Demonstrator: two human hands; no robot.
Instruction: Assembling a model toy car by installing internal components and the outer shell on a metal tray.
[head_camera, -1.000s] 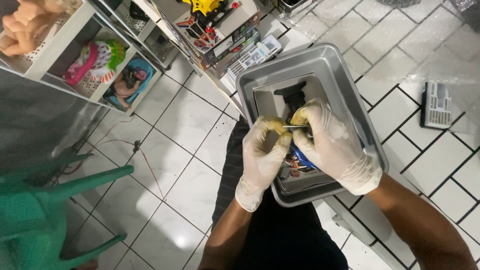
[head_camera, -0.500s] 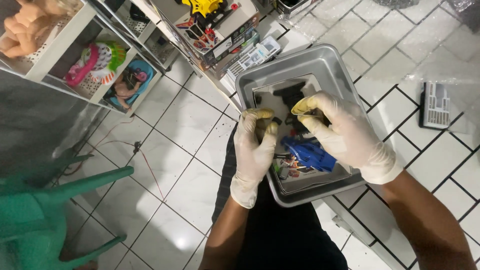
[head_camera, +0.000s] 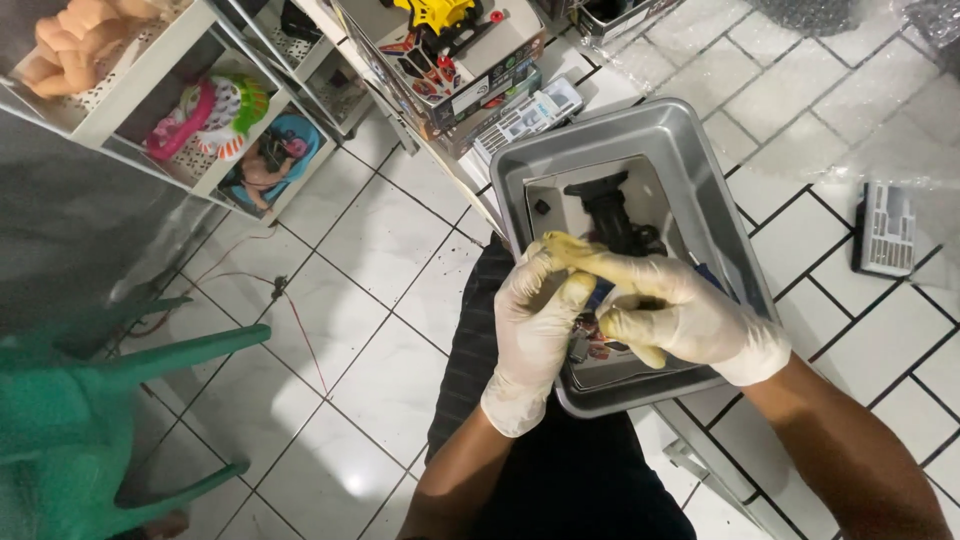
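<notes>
Both of my hands wear pale latex gloves and meet over a grey metal tray (head_camera: 640, 125) that rests on my lap. My left hand (head_camera: 535, 335) is curled, with a small dark part (head_camera: 580, 347) with a bit of red showing under its thumb. My right hand (head_camera: 680, 315) lies across the tray, its long fingers reaching over onto the left hand's fingertips. What the right hand pinches is hidden. A black plastic piece (head_camera: 605, 205) lies at the far end of the tray, apart from both hands.
A green plastic chair (head_camera: 90, 400) stands at lower left on the white tiled floor. A shelf with toys (head_camera: 215, 125) and toy boxes (head_camera: 450, 50) is up left. A white ribbed device (head_camera: 885, 225) lies on the tiled surface at right.
The hands, apart half a second ago, have come together over the tray's near half. The blue piece seen between them is now covered by the gloves.
</notes>
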